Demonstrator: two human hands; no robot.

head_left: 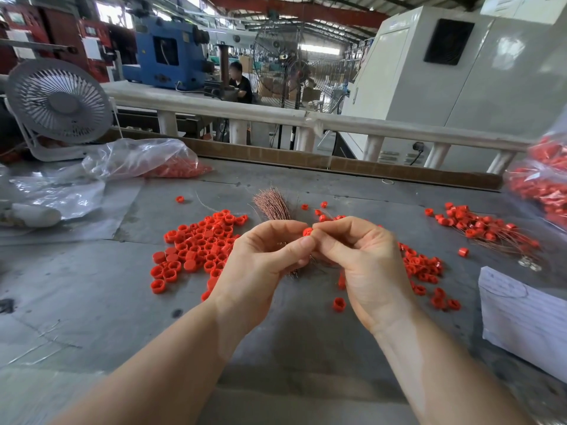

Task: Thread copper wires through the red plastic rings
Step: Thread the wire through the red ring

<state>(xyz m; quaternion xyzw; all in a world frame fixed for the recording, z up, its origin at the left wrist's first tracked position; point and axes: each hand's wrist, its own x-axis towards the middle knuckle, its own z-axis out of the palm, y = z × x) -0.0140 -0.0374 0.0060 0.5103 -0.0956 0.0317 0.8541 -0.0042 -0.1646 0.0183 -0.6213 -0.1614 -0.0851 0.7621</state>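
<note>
Two hands meet over the worktop (92, 302), a ring (307, 231) between them. Loose rings (196, 246) lie left, threaded rings (478, 225) right, the wire bundle (273, 205) behind, a desk fan (58, 102) far left.

I pinch a bright red ring (307, 231) beside coppery-pink wires (273, 205); more red rings (196, 246) dot my dull grey bench (92, 286).
</note>
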